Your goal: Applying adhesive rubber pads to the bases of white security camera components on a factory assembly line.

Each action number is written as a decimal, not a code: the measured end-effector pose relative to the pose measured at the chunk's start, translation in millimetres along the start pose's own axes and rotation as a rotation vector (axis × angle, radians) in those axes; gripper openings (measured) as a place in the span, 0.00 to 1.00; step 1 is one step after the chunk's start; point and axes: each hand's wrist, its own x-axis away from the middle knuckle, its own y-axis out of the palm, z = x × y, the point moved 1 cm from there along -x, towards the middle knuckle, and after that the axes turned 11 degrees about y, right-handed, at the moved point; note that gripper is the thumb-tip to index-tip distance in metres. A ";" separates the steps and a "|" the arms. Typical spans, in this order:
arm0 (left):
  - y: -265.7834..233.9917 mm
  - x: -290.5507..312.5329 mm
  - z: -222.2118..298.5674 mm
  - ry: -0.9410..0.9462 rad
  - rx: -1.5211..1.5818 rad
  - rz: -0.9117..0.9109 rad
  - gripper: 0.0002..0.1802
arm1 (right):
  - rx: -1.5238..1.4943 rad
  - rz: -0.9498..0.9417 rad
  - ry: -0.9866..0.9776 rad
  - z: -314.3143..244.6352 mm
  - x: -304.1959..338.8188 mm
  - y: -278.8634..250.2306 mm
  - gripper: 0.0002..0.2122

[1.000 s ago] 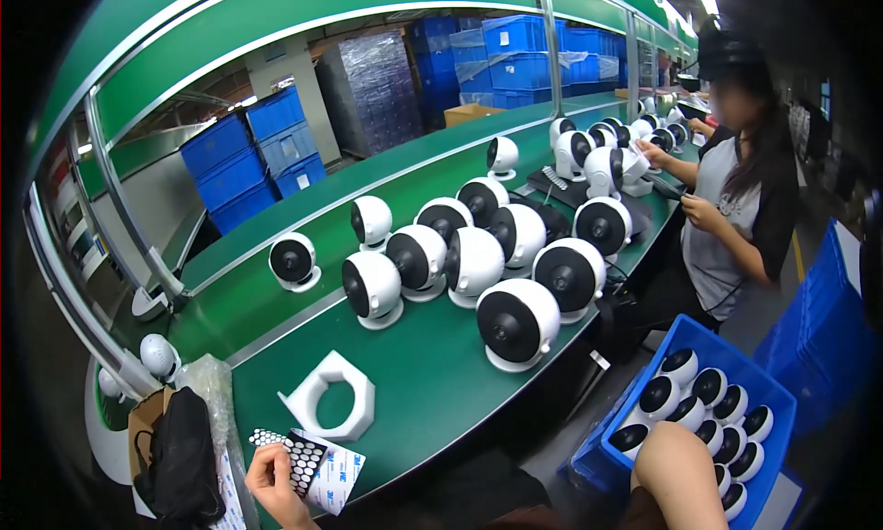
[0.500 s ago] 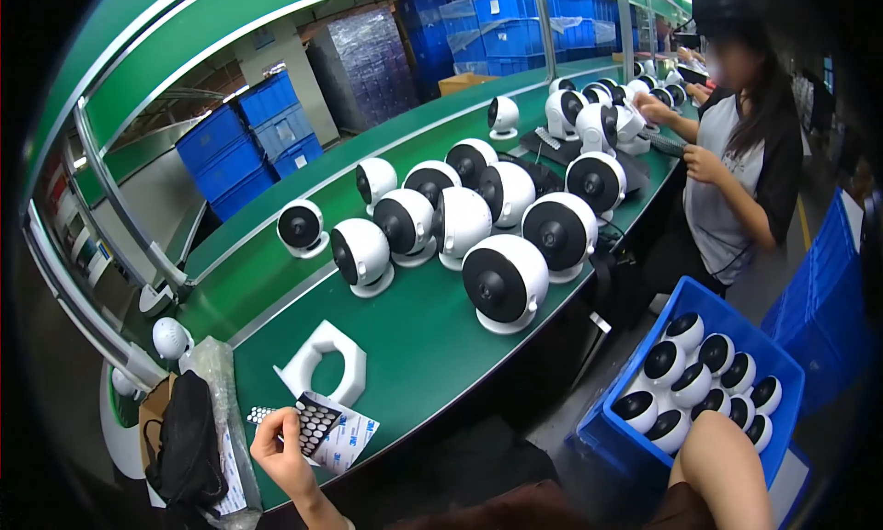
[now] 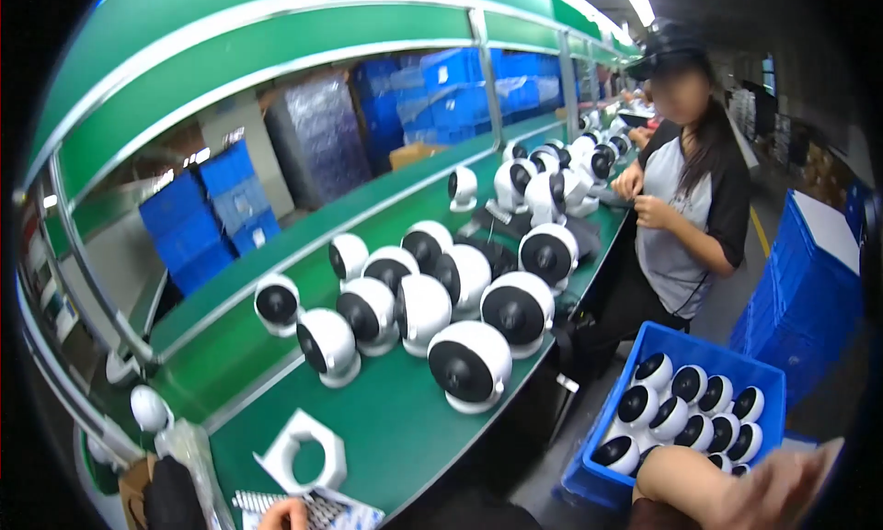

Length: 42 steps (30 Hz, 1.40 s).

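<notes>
At the lower edge, my left hand (image 3: 285,515) is partly cut off, its fingers closed on a sheet of round stickers (image 3: 322,510) with rows of dots. Just beyond it on the bench lies a white foam ring (image 3: 335,455) with a large round opening. My right hand (image 3: 782,484) is smeared by motion to the right of the blue crate (image 3: 589,475), its forearm crossing the near corner. Whether it holds anything cannot be made out. White ball-shaped cameras with black faces, one of them a near camera (image 3: 469,364), stand grouped on the green bench (image 3: 405,456).
The crate holds several more ball cameras (image 3: 692,383). A co-worker (image 3: 685,190) stands at the bench's right side, both hands raised together. Folded blue crates (image 3: 782,291) stand at the far right. A metal post (image 3: 92,263) and a plastic bag (image 3: 195,461) are at left.
My view has swung up and rightward, so the bench things sit lower and further left. My right hand has come into sight beside the crate. The co-worker's hands have come closer together.
</notes>
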 end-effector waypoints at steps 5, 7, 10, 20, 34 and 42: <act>8.7 11.6 -8.1 -0.245 0.110 -0.129 0.06 | 0.526 0.184 0.204 78.0 -67.4 -159.0 0.17; 12.6 6.3 0.0 -0.300 -0.058 -0.220 0.07 | 0.538 0.451 0.327 99.8 -112.9 -223.8 0.06; 21.3 -9.0 18.2 0.051 0.083 -0.102 0.05 | 0.523 0.205 0.156 100.5 -101.1 -155.8 0.23; 47.5 -14.3 50.9 0.231 0.072 -0.345 0.05 | 0.251 -0.767 0.588 213.6 74.9 29.8 0.12; 23.6 -30.4 47.1 0.056 0.198 -0.232 0.04 | 0.388 -0.722 0.299 210.0 44.3 75.8 0.10; 21.0 -29.6 48.0 0.059 0.194 -0.217 0.03 | 0.436 -0.755 0.071 213.7 40.6 76.4 0.09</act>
